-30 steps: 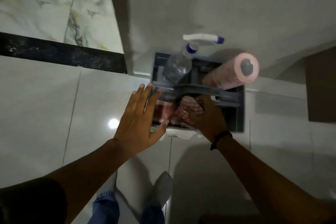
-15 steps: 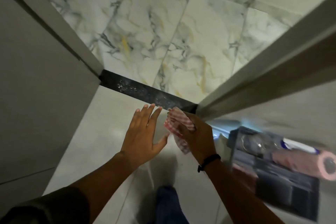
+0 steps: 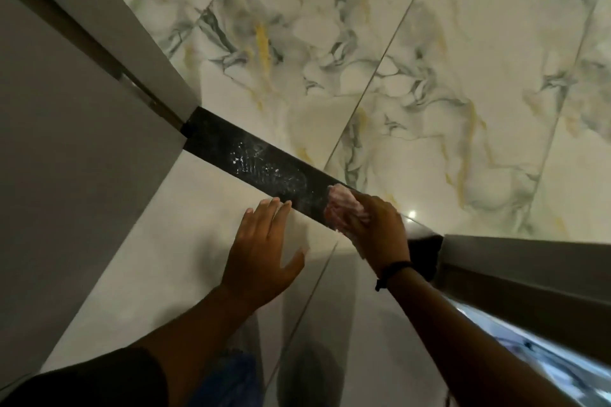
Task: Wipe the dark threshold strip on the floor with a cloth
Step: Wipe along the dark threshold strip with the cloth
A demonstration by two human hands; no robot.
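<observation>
Pressing a bunched pink-and-white cloth (image 3: 344, 208) onto the dark threshold strip (image 3: 264, 162), a person's right hand (image 3: 377, 231) closes around the fabric near the strip's right end, close to the grey door frame (image 3: 515, 261) on that side. The left hand (image 3: 264, 251) is open, fingers spread, its fingertips at the near edge of the strip over the pale floor tile (image 3: 185, 241); whether the palm bears weight on the floor cannot be told. The strip runs diagonally across the doorway between the plain tile and the veined marble floor (image 3: 429, 76) beyond, and pale smears and specks show along its middle, left of the cloth. The wiping step appears to be just at its start, with most of the strip not yet covered. The next move, by this reading, calls for drawing the cloth leftward along the strip with steady downward pressure through the speckled patch toward the far door frame (image 3: 132, 53).
</observation>
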